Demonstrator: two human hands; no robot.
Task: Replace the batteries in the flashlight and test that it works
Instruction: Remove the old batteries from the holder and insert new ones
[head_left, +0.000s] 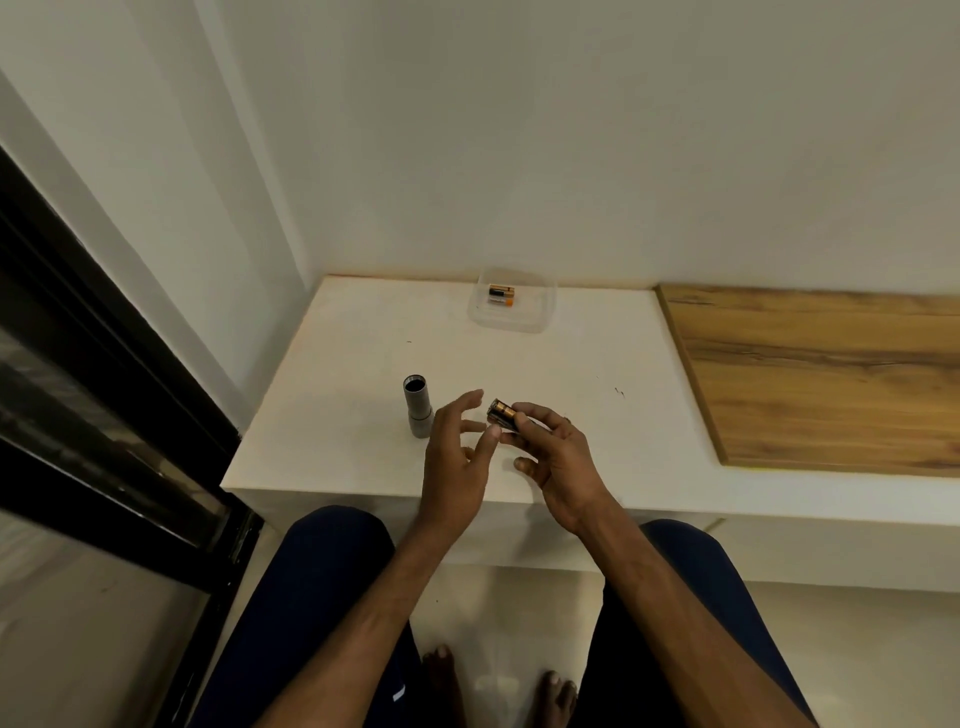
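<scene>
From the head camera, your right hand (558, 449) pinches a battery holder (503, 414) loaded with copper-topped cells, while your left hand (457, 457) hangs open and empty, fingertips nearly touching the holder. The flashlight body (417, 406) stands upright just left of your left hand, open end up. Spare batteries (501, 295) lie in a clear tray (511, 322) well beyond both hands. A sweeping left hand could topple the body; a loose cell may drop out, or sit reversed.

Pale white ledge (363, 364) against plain wall; brown wood-grain panel (831, 379) laid flush along its right side.
</scene>
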